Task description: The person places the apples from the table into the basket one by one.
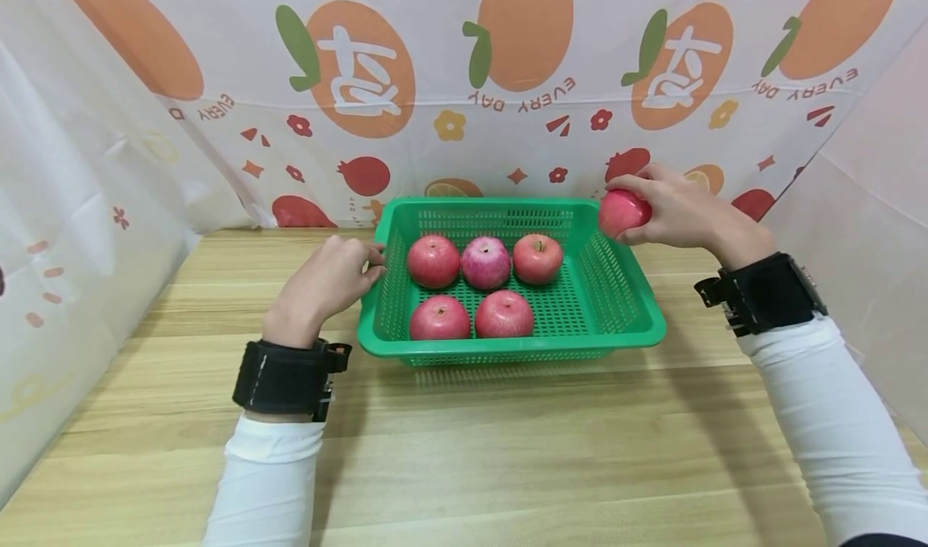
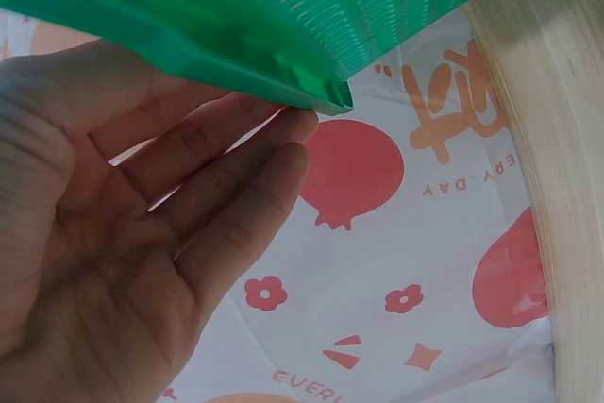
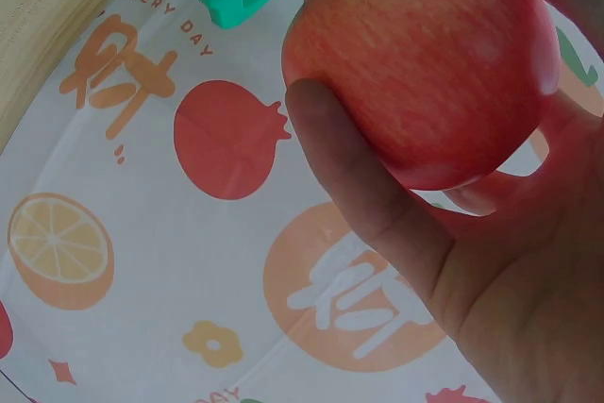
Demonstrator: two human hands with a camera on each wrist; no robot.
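A green plastic basket with perforated walls stands on the table. In it lie several red apples: three in the back row, among them a pinkish-purple one, and two in front, such as the apple. At the basket's left rim, my left hand grips the edge; the left wrist view shows its fingers bent up against the rim, the thumb not plainly seen. My right hand holds another red apple between thumb and fingers, raised over the basket's back right corner.
The wooden table extends in front of the basket and to both sides. Behind it hangs a white cloth printed with fruit and lettering; plain pale sheeting closes the right side. Black bands are strapped around both wrists.
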